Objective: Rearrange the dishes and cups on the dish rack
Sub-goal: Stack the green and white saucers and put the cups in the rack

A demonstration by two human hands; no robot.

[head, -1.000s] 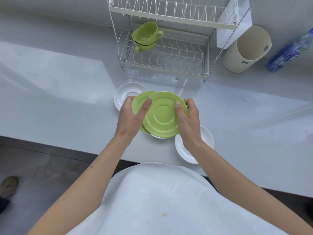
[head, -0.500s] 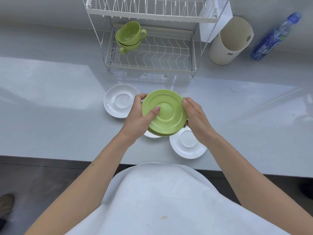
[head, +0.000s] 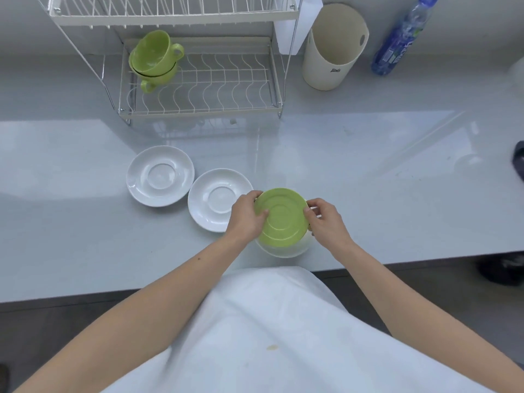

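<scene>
Green saucers (head: pixel 282 219), fanned apart a second ago, are sitting squared as one stack; left hand (head: pixel 245 215) and right hand (head: pixel 326 219) are gripping its rim over a white saucer (head: pixel 283 251); the dish rack (head: pixel 198 110) is likely coming next.

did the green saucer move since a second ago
Yes. Against the dish rack, the green saucer shifted right and farther from it, off the middle white saucer.

Bare left forearm (head: pixel 170 282) and right forearm (head: pixel 380 270) reach forward across the worktop's (head: pixel 368 180) near edge. The left hand (head: pixel 246 215) grips a green saucer's (head: pixel 280 222) left rim, thumb on top; the right hand (head: pixel 326 221) pinches the opposite rim, fingers curled.
</scene>
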